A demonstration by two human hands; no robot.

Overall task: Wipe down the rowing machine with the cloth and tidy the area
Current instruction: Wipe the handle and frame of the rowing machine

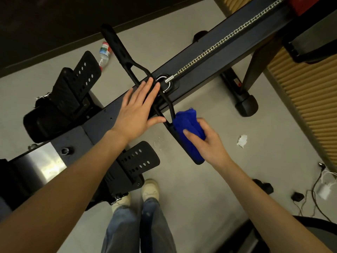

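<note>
The rowing machine's dark rail (209,55) runs diagonally across the view, with a silver chain (228,36) leading to the black pull handle (118,46) that lies across the rail. My left hand (138,110) rests flat with straight fingers on the middle of the handle, beside the metal hook. My right hand (206,141) grips a bunched blue cloth (187,125) wrapped around the near end of the handle. Two black footrests (76,83) (136,161) sit on either side of the rail.
A plastic bottle (104,53) lies on the floor beyond the rail. A crumpled scrap of white paper (242,141) lies on the floor to the right. Cables and a white charger (322,189) sit at the right, by a ribbed yellow wall panel (308,99).
</note>
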